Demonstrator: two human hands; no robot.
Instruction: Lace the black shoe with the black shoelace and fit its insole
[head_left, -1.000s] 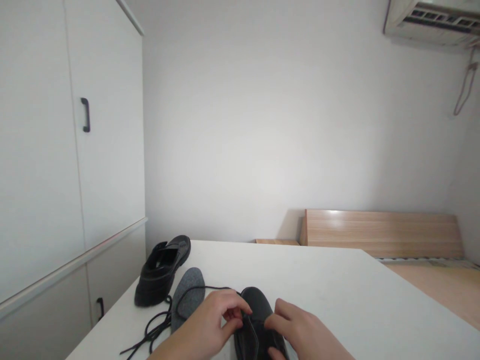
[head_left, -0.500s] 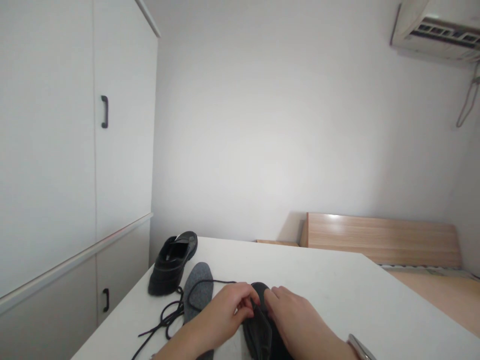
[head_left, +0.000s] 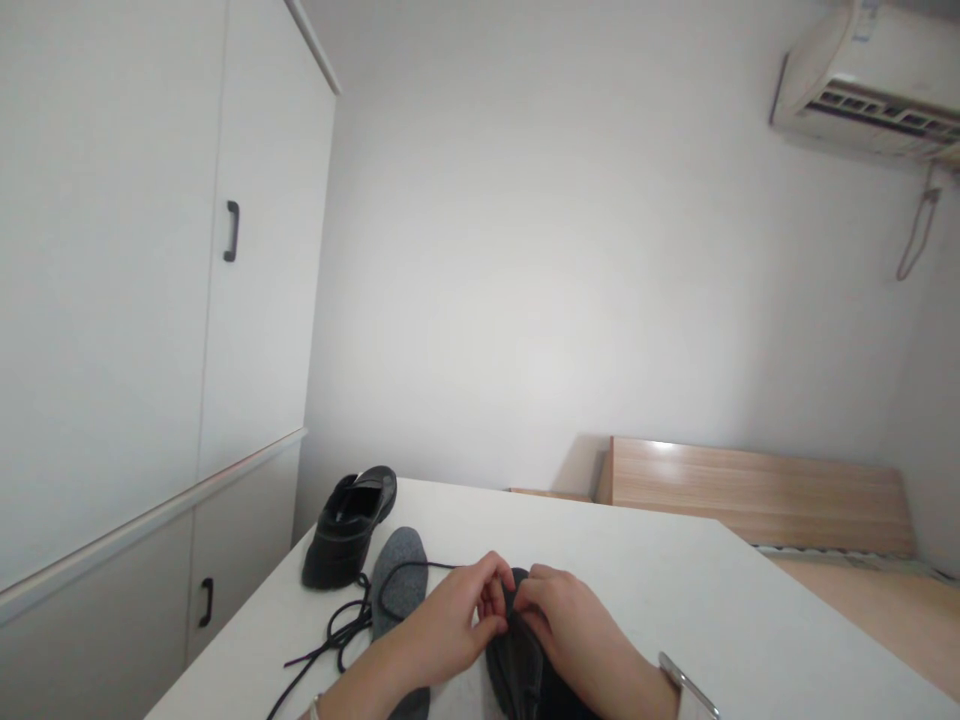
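The black shoe (head_left: 517, 662) lies at the desk's (head_left: 675, 580) near edge. The left hand (head_left: 450, 628) fingers pinch the lace (head_left: 351, 628) at its upper; the right hand (head_left: 574, 625) fingers clamp the shoe. A taut, untwisted lace likely threads best.

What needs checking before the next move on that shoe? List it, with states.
1. Both hands at shoe: ok, left hand and right hand meet over it.
2. Run of lace to left hand: ok, over the insole.
3. Grip on lace: cannot tell, fingers hide it.
4. Tangles in lace: not ok, loops bunch beside insole.
5. Hands clear of other shoe: ok, it stands apart on table.
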